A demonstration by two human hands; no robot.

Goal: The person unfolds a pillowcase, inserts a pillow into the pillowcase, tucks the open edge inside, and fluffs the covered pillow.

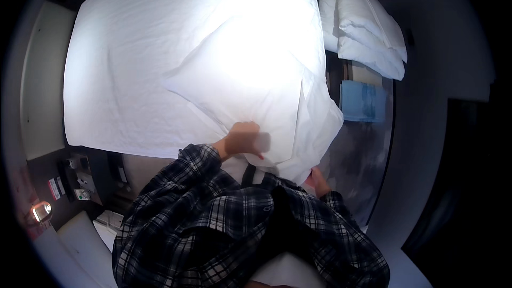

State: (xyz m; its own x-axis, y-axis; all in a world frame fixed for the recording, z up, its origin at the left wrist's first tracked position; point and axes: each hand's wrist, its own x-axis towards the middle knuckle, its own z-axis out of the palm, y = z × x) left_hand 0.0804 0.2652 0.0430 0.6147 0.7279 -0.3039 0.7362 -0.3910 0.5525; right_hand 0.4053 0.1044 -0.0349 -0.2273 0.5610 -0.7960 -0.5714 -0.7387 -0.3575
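Note:
A white pillow in a white pillowcase [264, 108] lies slantwise on the near edge of a bed with a white sheet [128, 64]. One pillow corner points left, and bright light washes out its upper part. My left hand [243, 138] is closed in a fist on the pillowcase fabric at the near side. Lower right, my right hand [320, 182] pinches the loose hanging end of the case by its edge; its fingertips are partly hidden. A fold of the case runs down the right side of the pillow.
A folded white duvet [368, 28] rests beyond the bed's right side. Nearer lies a folded blue cloth [363, 101] on a dark surface. At left are a pale panel [50, 84], a dark desk with small items [82, 180], and a lit lamp [42, 211].

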